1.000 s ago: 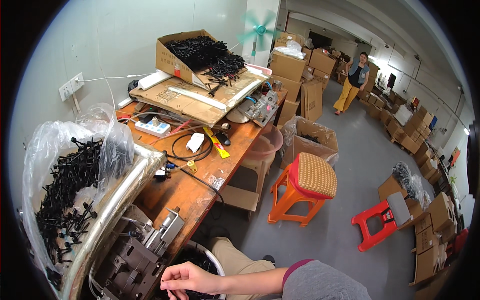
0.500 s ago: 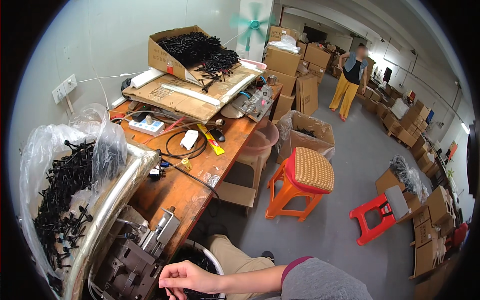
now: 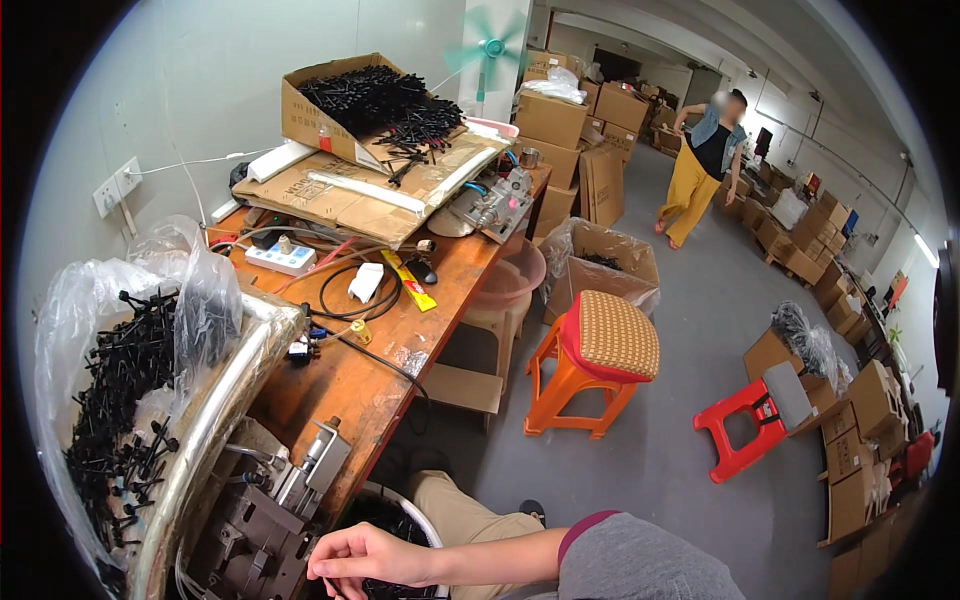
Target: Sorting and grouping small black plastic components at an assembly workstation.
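Note:
My right hand (image 3: 372,558) is at the lower edge, its fingers pinched together on a thin black piece (image 3: 333,589), only partly in view. It hovers beside a grey metal fixture (image 3: 262,530) with a clamp cylinder, on the near end of the wooden bench. Partly below the hand, a white-rimmed tub (image 3: 432,522) holds black parts. My left hand is out of the picture. Left of the fixture, a plastic-lined tray (image 3: 215,430) holds a heap of black stemmed parts (image 3: 120,390).
Farther along the wooden bench (image 3: 385,350) lie cables, a power strip (image 3: 281,257) and a carton (image 3: 300,118) of black parts. An orange stool (image 3: 570,385) and a red stool (image 3: 735,425) stand on the floor. A person (image 3: 705,165) in yellow trousers is among stacked boxes.
The view has shifted slightly, moving the bench a little left in the picture. The person in yellow trousers has come nearer. My right hand keeps its pinch near the fixture.

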A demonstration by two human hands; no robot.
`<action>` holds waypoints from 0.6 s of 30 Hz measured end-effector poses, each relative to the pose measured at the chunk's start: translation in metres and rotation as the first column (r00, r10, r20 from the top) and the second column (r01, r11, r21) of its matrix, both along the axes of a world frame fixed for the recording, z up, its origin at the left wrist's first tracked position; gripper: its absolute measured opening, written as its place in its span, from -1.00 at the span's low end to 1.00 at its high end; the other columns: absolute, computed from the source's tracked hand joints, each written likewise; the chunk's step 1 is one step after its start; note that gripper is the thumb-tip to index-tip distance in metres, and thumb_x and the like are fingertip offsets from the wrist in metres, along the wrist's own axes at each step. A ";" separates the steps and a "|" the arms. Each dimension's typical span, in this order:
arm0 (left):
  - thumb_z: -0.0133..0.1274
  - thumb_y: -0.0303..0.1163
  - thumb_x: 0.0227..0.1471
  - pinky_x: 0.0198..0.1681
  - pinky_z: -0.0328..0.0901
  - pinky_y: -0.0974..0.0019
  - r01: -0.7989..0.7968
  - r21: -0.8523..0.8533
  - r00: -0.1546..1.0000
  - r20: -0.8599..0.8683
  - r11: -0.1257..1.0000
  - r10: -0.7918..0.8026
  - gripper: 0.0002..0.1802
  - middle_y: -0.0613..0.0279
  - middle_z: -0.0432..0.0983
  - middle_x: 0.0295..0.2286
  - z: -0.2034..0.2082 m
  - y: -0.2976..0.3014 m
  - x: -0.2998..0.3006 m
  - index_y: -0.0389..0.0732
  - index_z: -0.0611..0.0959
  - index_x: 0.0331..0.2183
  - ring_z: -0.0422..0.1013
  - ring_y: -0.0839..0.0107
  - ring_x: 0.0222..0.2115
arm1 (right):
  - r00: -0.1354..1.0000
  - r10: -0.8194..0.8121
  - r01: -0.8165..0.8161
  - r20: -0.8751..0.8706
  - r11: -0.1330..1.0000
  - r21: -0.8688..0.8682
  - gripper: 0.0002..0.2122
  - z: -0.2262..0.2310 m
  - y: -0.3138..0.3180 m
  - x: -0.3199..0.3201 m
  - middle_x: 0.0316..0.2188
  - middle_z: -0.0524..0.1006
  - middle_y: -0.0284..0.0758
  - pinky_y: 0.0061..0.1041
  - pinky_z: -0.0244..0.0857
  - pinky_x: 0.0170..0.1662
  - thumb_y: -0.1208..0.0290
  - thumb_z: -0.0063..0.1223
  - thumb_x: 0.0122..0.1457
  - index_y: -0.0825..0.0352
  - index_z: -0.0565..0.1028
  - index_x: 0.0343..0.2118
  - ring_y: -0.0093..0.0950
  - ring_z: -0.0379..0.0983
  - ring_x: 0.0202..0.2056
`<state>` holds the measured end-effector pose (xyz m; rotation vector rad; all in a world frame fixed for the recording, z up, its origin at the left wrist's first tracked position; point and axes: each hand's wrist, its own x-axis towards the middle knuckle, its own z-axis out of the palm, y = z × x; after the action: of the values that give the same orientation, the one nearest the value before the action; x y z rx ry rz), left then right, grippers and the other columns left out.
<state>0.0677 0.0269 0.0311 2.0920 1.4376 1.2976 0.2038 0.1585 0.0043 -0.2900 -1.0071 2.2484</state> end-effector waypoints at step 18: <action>0.16 -0.66 -0.02 -0.13 0.43 0.39 0.029 -0.045 1.000 0.001 0.999 -0.029 -0.59 -0.03 0.28 0.08 -0.002 -0.003 -0.001 -0.32 0.55 -0.06 0.42 0.26 -0.08 | 0.999 -0.042 0.042 0.024 0.999 0.006 -0.79 0.004 -0.002 0.003 -0.53 0.49 -0.38 -0.72 0.26 -0.58 0.30 0.04 0.25 0.38 0.45 -0.28 -0.68 0.39 -0.65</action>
<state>0.0670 0.0242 0.0287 2.0754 1.4179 1.2431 0.2070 0.1565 0.0087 -0.3332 -1.0109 2.2089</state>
